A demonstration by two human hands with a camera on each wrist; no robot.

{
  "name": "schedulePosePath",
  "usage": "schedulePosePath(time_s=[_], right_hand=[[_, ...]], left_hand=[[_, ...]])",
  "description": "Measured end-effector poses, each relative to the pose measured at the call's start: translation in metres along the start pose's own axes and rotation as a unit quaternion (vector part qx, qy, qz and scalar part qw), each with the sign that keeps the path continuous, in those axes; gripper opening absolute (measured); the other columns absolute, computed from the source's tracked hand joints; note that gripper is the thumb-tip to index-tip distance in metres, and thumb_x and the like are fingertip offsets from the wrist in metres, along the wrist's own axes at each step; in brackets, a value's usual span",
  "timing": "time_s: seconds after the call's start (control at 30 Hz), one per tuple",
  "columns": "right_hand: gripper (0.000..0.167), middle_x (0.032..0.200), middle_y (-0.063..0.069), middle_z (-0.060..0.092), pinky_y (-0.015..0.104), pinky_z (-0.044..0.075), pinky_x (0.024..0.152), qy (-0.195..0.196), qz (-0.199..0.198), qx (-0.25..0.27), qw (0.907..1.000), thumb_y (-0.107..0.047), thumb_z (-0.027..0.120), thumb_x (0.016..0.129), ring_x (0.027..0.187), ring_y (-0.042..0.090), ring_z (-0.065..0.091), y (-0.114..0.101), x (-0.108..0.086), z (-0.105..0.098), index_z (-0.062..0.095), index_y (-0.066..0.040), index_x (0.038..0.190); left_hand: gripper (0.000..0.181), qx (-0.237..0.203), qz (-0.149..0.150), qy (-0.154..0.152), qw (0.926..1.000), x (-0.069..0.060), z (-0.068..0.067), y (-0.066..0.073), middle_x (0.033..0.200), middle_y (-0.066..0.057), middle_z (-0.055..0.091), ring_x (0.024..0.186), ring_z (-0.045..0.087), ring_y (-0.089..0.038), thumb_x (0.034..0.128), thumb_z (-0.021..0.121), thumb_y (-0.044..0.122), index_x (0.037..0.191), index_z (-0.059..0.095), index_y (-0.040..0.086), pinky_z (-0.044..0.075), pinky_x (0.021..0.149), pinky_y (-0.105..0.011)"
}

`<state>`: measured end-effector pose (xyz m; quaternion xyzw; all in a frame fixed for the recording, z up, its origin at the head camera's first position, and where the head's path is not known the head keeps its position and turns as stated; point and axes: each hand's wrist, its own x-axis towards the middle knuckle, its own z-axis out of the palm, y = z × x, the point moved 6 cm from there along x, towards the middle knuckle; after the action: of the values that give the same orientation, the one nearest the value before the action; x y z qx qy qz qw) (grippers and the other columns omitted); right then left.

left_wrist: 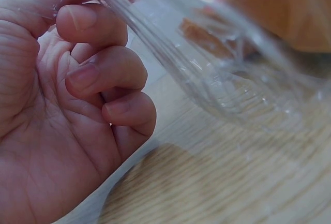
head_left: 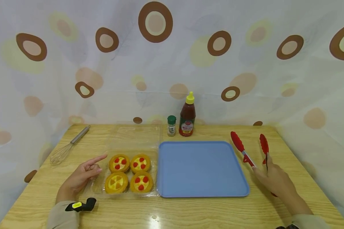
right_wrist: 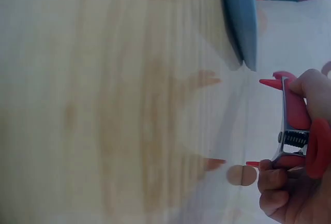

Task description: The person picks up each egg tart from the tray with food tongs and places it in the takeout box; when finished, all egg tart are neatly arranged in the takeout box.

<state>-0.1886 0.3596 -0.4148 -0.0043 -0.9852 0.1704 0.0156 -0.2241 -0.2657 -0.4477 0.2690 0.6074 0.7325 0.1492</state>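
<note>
My left hand (head_left: 81, 175) is at the left side of a clear plastic box (head_left: 155, 194). Its thumb and curled fingers hold the box's edge, while the index finger points right. The box lid (head_left: 137, 135) lies folded back. Several round tarts sit inside: three have red pieces, such as this tart (head_left: 141, 182), and a tart (head_left: 116, 183) at front left has yellow wedges. Over the table's right side, my right hand (head_left: 278, 181) grips red tongs (head_left: 238, 142) by the handles. The tongs' red tips stand apart, with nothing between them.
A blue tray (head_left: 202, 168) lies on the wooden table between the box and the tongs. Behind it stand a green-capped shaker (head_left: 171, 126) and a sauce bottle (head_left: 187, 117) with a yellow cap. At far left lies a whisk (head_left: 70, 145). A patterned curtain (head_left: 126, 79) hangs behind.
</note>
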Motion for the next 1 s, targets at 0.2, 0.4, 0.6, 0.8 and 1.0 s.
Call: schedulePosePath(time_s=[0.2,0.4,0.6,0.8,1.0], right_hand=[[0.097,0.107,0.047,0.045,0.048,0.048,0.055,-0.031,0.028,-0.019,0.9989,-0.054,0.034,0.098,0.079,0.048,0.059,0.002,0.011,0.01,-0.005,0.025,0.137],[0.096,0.109,0.049,0.04,0.047,0.047,0.052,-0.027,0.034,-0.025,0.9987,-0.055,0.031,0.098,0.077,0.05,0.058,-0.001,0.018,0.015,-0.006,0.025,0.137],[0.095,0.11,0.051,0.036,0.049,0.047,0.052,-0.03,0.047,-0.034,0.9979,-0.054,0.029,0.098,0.076,0.052,0.057,0.004,0.018,0.023,-0.007,0.026,0.136],[0.097,0.111,0.05,0.036,0.049,0.046,0.051,-0.017,0.054,-0.044,0.9974,-0.055,0.03,0.097,0.073,0.05,0.057,0.006,0.017,0.027,-0.008,0.025,0.136],[0.096,0.11,0.05,0.037,0.048,0.047,0.05,-0.011,0.053,-0.05,0.9973,-0.054,0.031,0.098,0.073,0.048,0.057,0.001,0.019,0.025,-0.009,0.025,0.137]], left_hand=[[0.056,-0.007,-0.004,-0.002,1.0,0.0,0.0,0.0,0.062,-0.004,0.029,0.053,0.02,-0.022,0.0957,0.039,-0.011,0.141,0.048,0.022,0.02,0.049,-0.035],[0.057,-0.006,0.002,-0.011,0.9999,-0.001,0.0,0.0,0.063,-0.007,0.026,0.054,0.021,-0.024,0.0962,0.038,-0.011,0.141,0.046,0.023,0.022,0.051,-0.035],[0.056,-0.002,-0.006,0.002,1.0,-0.002,0.0,-0.003,0.063,-0.006,0.027,0.055,0.021,-0.024,0.0961,0.039,-0.011,0.141,0.047,0.022,0.022,0.052,-0.035],[0.057,-0.003,-0.001,-0.001,1.0,-0.003,0.004,-0.002,0.062,-0.006,0.028,0.054,0.021,-0.024,0.0955,0.039,-0.012,0.141,0.047,0.022,0.021,0.05,-0.036],[0.056,0.004,-0.001,0.004,1.0,-0.003,0.001,0.001,0.064,-0.006,0.028,0.055,0.022,-0.024,0.096,0.04,-0.01,0.142,0.046,0.022,0.022,0.051,-0.036]])
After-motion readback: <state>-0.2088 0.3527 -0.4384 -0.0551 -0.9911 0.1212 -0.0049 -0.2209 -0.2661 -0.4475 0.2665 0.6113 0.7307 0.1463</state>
